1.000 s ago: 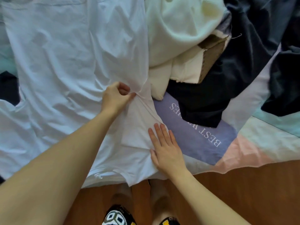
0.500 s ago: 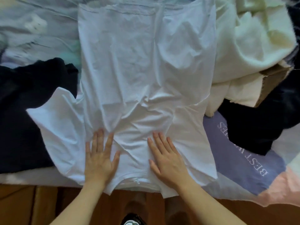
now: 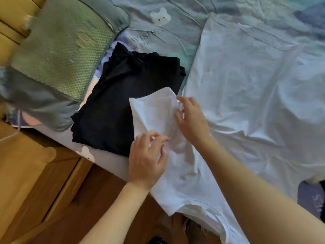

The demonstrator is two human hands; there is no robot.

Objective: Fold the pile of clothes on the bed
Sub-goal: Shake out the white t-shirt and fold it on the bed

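Observation:
A white T-shirt (image 3: 246, 95) lies spread flat on the bed, its collar at the near edge. Its left sleeve (image 3: 153, 110) lies over a folded black garment (image 3: 123, 95) beside it. My left hand (image 3: 146, 159) pinches the near edge of that sleeve with curled fingers. My right hand (image 3: 190, 118) grips the sleeve's far side where it meets the shirt body, with the fingers bent on the cloth.
A green and grey pillow (image 3: 58, 55) leans at the bed's left end. The patterned bedsheet (image 3: 158, 32) shows behind the clothes. A wooden bedside cabinet (image 3: 26, 173) and wood floor (image 3: 105, 191) lie below the bed edge.
Both hands left the shirt's collar end, where they pressed flat, and moved left onto the left sleeve. The view swung left, so the pile on the right is out of sight.

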